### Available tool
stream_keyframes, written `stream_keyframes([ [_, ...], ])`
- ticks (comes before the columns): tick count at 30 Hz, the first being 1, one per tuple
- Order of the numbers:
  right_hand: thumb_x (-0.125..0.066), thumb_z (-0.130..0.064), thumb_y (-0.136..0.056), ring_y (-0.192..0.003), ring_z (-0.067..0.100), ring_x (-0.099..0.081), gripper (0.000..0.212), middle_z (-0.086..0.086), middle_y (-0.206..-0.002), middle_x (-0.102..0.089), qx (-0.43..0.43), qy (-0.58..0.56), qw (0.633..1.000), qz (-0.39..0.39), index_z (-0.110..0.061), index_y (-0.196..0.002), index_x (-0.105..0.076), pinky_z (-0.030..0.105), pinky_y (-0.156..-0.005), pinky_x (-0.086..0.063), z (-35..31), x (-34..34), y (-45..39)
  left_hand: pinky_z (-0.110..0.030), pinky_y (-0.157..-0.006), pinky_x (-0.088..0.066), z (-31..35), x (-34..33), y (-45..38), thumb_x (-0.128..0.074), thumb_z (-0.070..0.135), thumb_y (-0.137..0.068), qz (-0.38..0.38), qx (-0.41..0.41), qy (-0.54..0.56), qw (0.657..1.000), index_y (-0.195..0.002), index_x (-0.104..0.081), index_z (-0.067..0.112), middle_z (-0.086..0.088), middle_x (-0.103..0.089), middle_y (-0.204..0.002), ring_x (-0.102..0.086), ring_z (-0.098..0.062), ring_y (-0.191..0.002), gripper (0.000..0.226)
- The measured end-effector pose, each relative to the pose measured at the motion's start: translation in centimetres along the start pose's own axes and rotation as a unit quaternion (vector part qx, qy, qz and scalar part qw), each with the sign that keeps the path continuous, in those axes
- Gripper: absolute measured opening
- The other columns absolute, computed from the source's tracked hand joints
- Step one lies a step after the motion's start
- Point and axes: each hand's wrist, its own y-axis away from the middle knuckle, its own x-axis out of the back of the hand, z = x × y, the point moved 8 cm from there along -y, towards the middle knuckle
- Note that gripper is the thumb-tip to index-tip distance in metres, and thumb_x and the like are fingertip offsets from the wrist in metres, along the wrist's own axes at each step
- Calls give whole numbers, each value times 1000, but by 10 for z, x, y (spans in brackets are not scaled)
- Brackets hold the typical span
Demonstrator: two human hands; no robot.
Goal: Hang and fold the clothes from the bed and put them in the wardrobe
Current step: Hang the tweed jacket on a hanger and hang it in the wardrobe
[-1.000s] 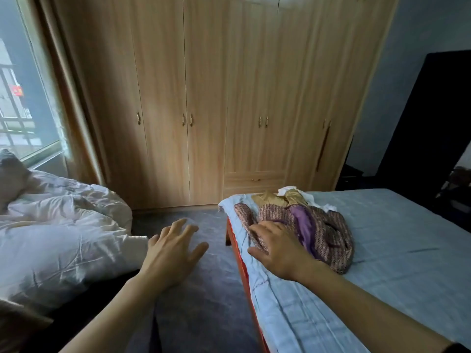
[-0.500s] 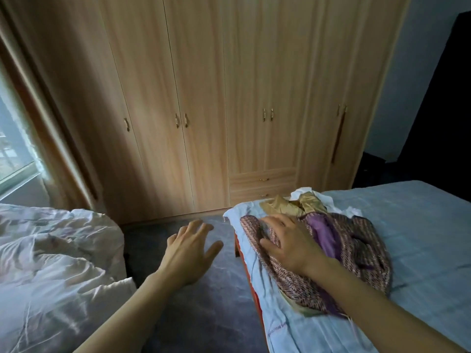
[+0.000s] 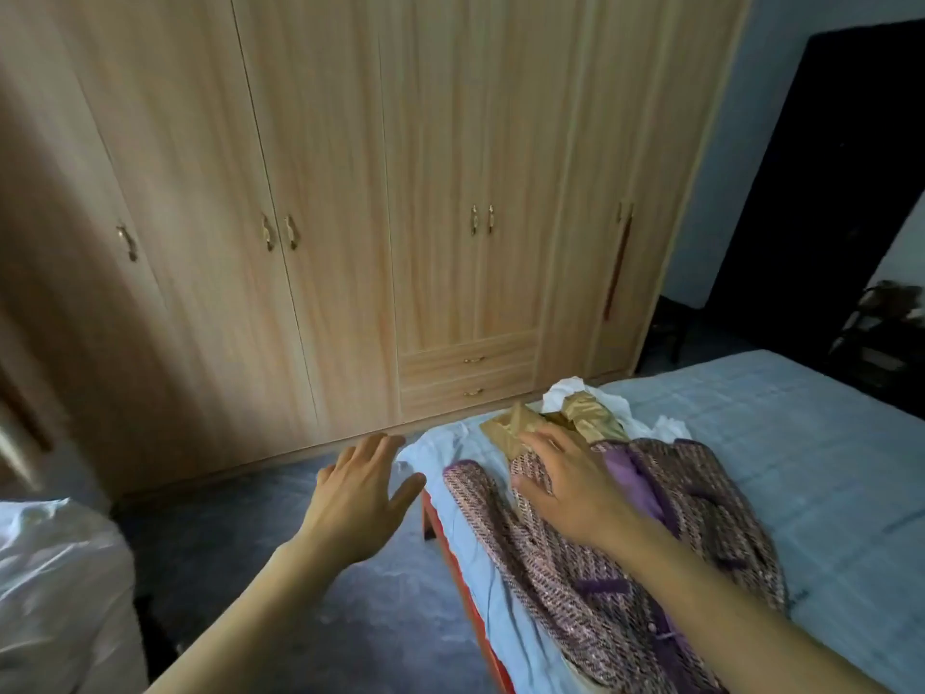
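Two hands out in front, both mine. Left hand (image 3: 361,498) is over the dark carpet (image 3: 280,588) beside the bed corner, fingers straight and spread, holding nothing, thumb tip near the sheet edge. Right hand (image 3: 570,485) lies palm-down on the clothes pile, fingers extended and flat across the pink-purple tweed jacket (image 3: 590,593), fingertips reaching the gold garment (image 3: 575,418). No pinch and no curl there: that grip is flat, pressing on fabric.

Clothes are all on the near-left corner of the bed (image 3: 826,473), on the light blue sheet. Tweed jacket is closest and biggest, with its purple lining (image 3: 630,473) showing just right of my right hand. Gold garment sits past it, crumpled. White cloth (image 3: 575,390) is under and behind the gold one, at the bed's far edge. Red bed frame (image 3: 460,583) shows along the left side below the sheet.

White bedding (image 3: 55,583) is heaped at lower left, across the carpet.

Further back, the wooden wardrobe (image 3: 350,192) spans the wall, all doors closed, two drawers (image 3: 468,375) low in the middle, also closed. Dark doorway (image 3: 821,192) at far right.
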Motion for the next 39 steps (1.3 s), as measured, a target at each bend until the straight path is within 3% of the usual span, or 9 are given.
stream_keyframes([
  [6, -50, -49, -96, -134, 17, -36, 52, -6, -145, -38, -87, 7, 996, 17, -26, -143, -41, 34, -108, -34, 28, -7, -59, -42, -104, -42, -21, -17, -104, -34, 67, -95, -21, -78, 58, 995, -139, -40, 31, 8, -41, -148, -42, -17, -131, 57],
  [10, -44, -53, -96, -132, 20, -36, 52, -3, -143, -37, -148, 7, 989, 2, -26, -140, -42, 38, -106, -37, 54, -29, -82, -41, -99, -46, -17, -43, -142, -6, 91, -74, -44, -126, 99, 986, -136, -45, 29, 8, -45, -145, -46, -19, -128, 96],
  [13, -36, -58, -90, -129, 22, -39, 56, -2, -140, -40, -179, 1, 984, -2, -27, -137, -43, 41, -105, -38, 77, -45, -105, -44, -102, -44, -12, -62, -180, 9, 94, -65, -54, -142, 88, 984, -137, -45, 31, 7, -43, -147, -44, -20, -131, 110],
  [18, -52, -44, -95, -129, 22, -39, 49, 1, -139, -44, -217, -11, 976, 27, -23, -139, -43, 37, -107, -36, 127, -55, -153, -44, -103, -43, 23, -95, -257, -8, 82, -75, -87, -194, 56, 976, -137, -45, 31, 8, -43, -147, -44, -20, -131, 89],
  [22, -51, -44, -91, -128, 25, -41, 54, 4, -138, -46, -266, -61, 961, 56, -22, -141, -43, 39, -107, -36, 175, -53, -184, -43, -99, -46, 66, -118, -324, 1, 93, -71, -111, -240, 74, 961, -137, -47, 28, 7, -46, -141, -48, -19, -124, 104],
  [26, -49, -49, -88, -130, 26, -41, 57, 4, -141, -46, -300, -59, 949, 74, -25, -139, -42, 44, -108, -37, 226, -42, -204, -41, -99, -45, 122, -132, -377, -7, 89, -77, -132, -294, 88, 943, -135, -48, 28, 5, -48, -138, -50, -19, -120, 94],
  [33, -49, -50, -91, -132, 24, -39, 62, 5, -144, -44, -400, -45, 906, 128, -20, -145, -41, 39, -112, -34, 294, -10, -192, -42, -89, -48, 220, -172, -436, -26, 72, -87, -181, -400, 96, 893, -125, -50, 28, 4, -53, -122, -53, -20, -109, 63],
  [39, -41, -58, -81, -124, 28, -48, 73, 7, -137, -51, -507, -14, 846, 162, -22, -143, -45, 40, -106, -40, 321, 2, -162, -38, -96, -42, 291, -216, -451, -27, 69, -86, -248, -494, 136, 822, -123, -52, 25, 1, -55, -123, -50, -19, -113, 63],
])
